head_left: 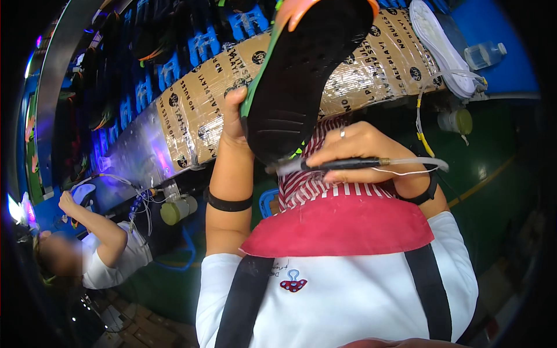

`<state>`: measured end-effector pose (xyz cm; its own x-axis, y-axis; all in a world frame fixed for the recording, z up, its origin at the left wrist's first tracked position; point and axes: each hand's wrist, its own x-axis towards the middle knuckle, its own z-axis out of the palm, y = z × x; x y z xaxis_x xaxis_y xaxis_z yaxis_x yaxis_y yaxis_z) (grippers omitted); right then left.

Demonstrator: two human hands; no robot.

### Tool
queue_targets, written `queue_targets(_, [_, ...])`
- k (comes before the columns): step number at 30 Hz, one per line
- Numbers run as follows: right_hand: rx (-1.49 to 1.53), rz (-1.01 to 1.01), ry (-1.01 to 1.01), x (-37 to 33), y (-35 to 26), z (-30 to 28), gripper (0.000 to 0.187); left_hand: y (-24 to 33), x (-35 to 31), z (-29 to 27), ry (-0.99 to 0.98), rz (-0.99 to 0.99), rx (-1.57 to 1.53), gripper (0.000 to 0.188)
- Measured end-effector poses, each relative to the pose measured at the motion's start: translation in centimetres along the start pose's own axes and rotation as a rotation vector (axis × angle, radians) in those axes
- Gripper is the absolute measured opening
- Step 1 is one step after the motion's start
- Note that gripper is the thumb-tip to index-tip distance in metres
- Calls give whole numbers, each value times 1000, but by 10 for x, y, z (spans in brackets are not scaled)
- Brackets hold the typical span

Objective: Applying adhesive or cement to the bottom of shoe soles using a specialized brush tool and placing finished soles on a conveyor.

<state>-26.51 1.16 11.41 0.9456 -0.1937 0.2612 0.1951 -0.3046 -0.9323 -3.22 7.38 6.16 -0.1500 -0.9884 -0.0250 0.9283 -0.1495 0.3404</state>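
My left hand [237,116] is closed round the left edge of a shoe sole [296,87], thumb up along its side. The sole is tilted upright, its long black face turned to me, with green along the left edge and orange at the top. In my right hand [362,151] is a tube-fed brush [348,165], pinched by its black handle; a clear hose runs from its rear end over my wrist. The brush's pale tip [287,167] is at the lower end of the sole, blurred; whether it touches I cannot tell.
Beyond my hands runs a bench edge wrapped in printed brown paper [194,116]. White soles [444,52] and a clear bottle [485,55] lie at far right. Dark shoe parts with blue pieces [168,69] line the far left. Another person [110,243] works at left.
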Motion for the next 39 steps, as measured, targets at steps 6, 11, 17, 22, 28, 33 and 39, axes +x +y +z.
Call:
queue_targets(6, [-225, -3, -67, 1, 0, 14, 21, 4, 6, -4, 102, -107, 246, 47])
queue_targets(11, [-34, -77, -64, 0, 1, 5, 23, 3, 5, 6, 172, -96, 274, 44])
queue_targets(17, [-163, -22, -34, 0, 3, 21, 23, 6, 12, 14, 190, -230, 419, 41])
queue_targets(22, [-80, -82, -66, -5, 8, 10, 24, 3, 12, 14, 258, -328, 473, 39])
queue_targets(28, [-260, -30, -40, -2, 5, 16, 22, 3, 18, 28, 373, -513, 692, 44])
queue_targets(33, [-145, -33, -55, -7, 4, 11, 22, 7, 16, 27, 373, -604, 664, 48])
queue_targets(39, [-401, -34, -75, -5, 0, 13, 22, 12, 17, 26, 357, -652, 759, 51])
